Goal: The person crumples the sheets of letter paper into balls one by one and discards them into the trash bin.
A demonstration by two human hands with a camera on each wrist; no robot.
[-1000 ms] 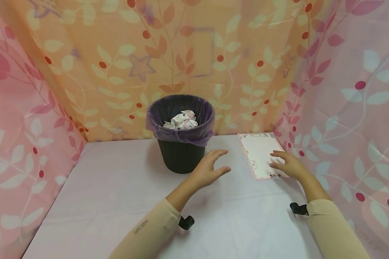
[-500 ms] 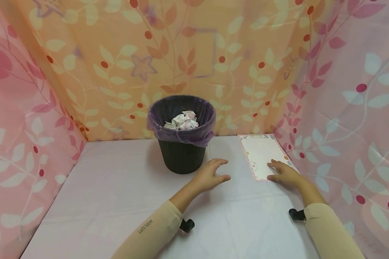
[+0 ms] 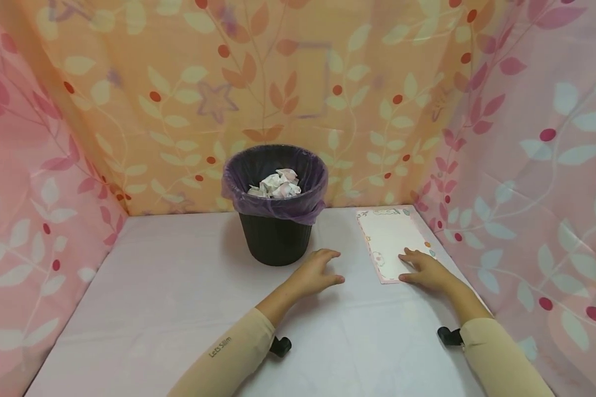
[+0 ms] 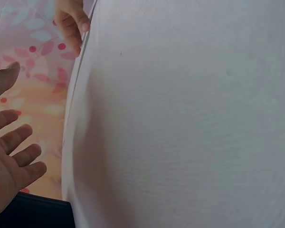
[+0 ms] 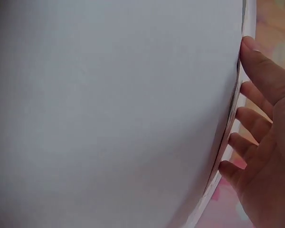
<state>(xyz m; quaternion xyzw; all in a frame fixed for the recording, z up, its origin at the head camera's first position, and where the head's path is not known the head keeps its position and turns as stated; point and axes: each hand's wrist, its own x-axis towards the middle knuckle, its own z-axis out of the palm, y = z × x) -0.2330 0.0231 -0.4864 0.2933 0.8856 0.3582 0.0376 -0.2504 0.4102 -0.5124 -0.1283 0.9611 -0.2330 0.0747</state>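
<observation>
A sheet of white letter paper (image 3: 388, 236) with a pink decorated border lies at the table's right side in the head view. My right hand (image 3: 424, 270) rests on its near right part, fingers spread and fingertips touching it. In the right wrist view those fingertips (image 5: 232, 137) line up along the thin paper edge. My left hand (image 3: 314, 275) hovers in front of the bin, thumb and fingers apart, holding nothing. The black bin (image 3: 275, 238) wears a purple liner (image 3: 273, 208) folded over its rim. Crumpled paper (image 3: 282, 184) lies inside it.
White cloth covers the table (image 3: 169, 286). An orange patterned curtain (image 3: 179, 110) hangs behind, with a pink curtain (image 3: 531, 182) close by the right forearm. Black wrist mounts (image 3: 281, 347) stick out from both sleeves.
My right hand has come down onto the paper and shifted toward me and left. The sheet has slid slightly the same way. My left hand has lowered a little, still holding nothing.
</observation>
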